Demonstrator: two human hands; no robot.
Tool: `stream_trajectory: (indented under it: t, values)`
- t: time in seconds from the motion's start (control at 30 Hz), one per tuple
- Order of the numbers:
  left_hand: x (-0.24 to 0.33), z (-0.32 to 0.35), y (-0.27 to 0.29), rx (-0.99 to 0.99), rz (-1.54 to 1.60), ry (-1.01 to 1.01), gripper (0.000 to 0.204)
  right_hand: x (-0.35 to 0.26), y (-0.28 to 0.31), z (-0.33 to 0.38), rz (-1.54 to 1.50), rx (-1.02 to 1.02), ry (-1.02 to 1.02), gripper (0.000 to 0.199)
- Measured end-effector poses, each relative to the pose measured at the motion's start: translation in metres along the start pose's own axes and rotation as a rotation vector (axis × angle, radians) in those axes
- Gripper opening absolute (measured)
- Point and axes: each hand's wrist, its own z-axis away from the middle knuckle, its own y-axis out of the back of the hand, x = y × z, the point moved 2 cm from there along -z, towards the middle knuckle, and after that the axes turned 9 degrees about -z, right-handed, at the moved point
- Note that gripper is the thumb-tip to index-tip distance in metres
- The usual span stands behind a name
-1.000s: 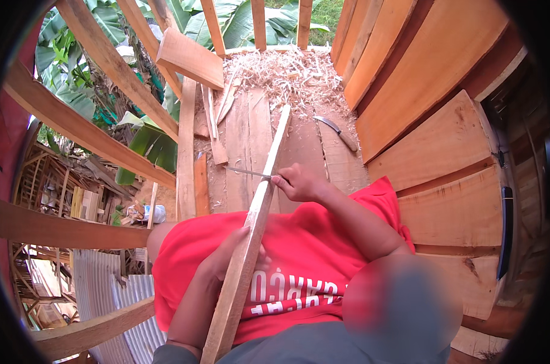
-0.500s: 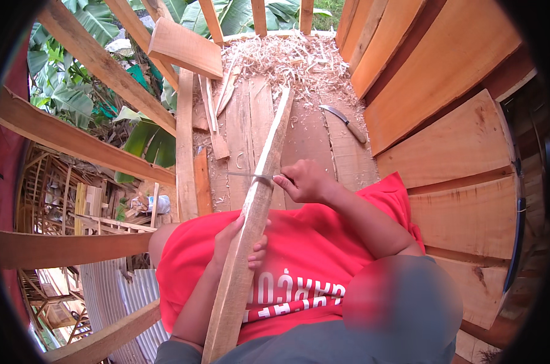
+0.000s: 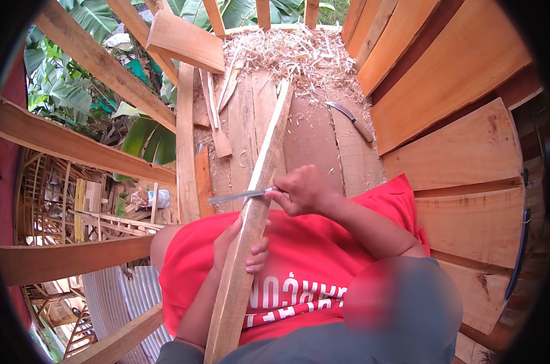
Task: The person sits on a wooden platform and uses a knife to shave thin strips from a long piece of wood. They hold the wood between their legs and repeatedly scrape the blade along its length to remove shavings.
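A long squared wooden pole (image 3: 234, 291) slants up from my lap toward the far floor, its upper stretch shaved pale. My left hand (image 3: 224, 244) is wrapped around its lower part, with fingertips showing on the right side. My right hand (image 3: 305, 190) is closed around the handle of a knife, mostly hidden in the fist. The knife's straight blade (image 3: 229, 198) lies across the pole and juts out to the left, a little above my left hand.
A second knife, curved with a wooden handle (image 3: 363, 130), lies on the plank floor (image 3: 311, 148). Curly wood shavings (image 3: 287, 51) pile up at the far end. A thick wood block (image 3: 187, 42) and thin offcuts (image 3: 221, 142) are at left. Board walls (image 3: 448, 79) stand right, open slats left.
My right hand has drawn the knife down the pole toward me, and more of the blade shows on the left. My left hand keeps its grip on the pole.
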Motion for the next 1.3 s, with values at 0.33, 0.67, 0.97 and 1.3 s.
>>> stream_trajectory:
  t: [0.33,0.67,0.97,1.3]
  values:
    - [-0.003,0.004,-0.002,0.041,0.028,0.013,0.062,0.007,-0.003,-0.008,-0.112,0.009,0.021,0.046]
    - [-0.007,0.007,-0.001,0.101,-0.016,0.041,0.065,0.037,-0.004,-0.012,0.003,-0.007,-0.073,0.048]
    - [-0.006,0.008,-0.004,0.125,-0.060,0.037,0.063,0.029,0.005,-0.018,-0.035,0.010,-0.123,0.052]
    - [-0.004,0.006,-0.007,0.181,-0.120,0.030,0.063,0.044,0.008,-0.030,-0.049,-0.038,-0.106,0.048]
